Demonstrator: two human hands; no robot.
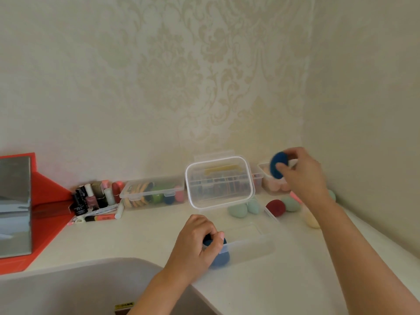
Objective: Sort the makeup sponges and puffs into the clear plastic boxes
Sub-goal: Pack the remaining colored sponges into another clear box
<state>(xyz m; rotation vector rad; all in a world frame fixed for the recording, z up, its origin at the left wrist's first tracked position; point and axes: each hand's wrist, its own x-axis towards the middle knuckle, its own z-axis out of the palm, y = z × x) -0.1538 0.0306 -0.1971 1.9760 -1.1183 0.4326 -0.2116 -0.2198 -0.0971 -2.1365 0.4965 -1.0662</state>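
My right hand (pixel 300 171) pinches a dark blue round puff (pixel 277 164) in the air above the back right corner of the counter. My left hand (pixel 197 244) holds a dark blue sponge (pixel 219 258) at the near left end of an open clear plastic box (pixel 250 246) on the counter. The box's clear lid (pixel 219 181) stands upright behind it. Loose on the counter lie two mint sponges (pixel 244 208), a red puff (pixel 275 207), a green sponge (pixel 292 204) and a pale yellow sponge (pixel 312 220).
A closed clear box (pixel 152 193) with orange puffs and coloured sponges stands at the back. Another clear box (pixel 272 185) with pink sponges sits at the back right. Nail polish bottles and tubes (pixel 95 201) cluster left. A sink (pixel 79 289) lies near left, beside a red tray (pixel 48 205).
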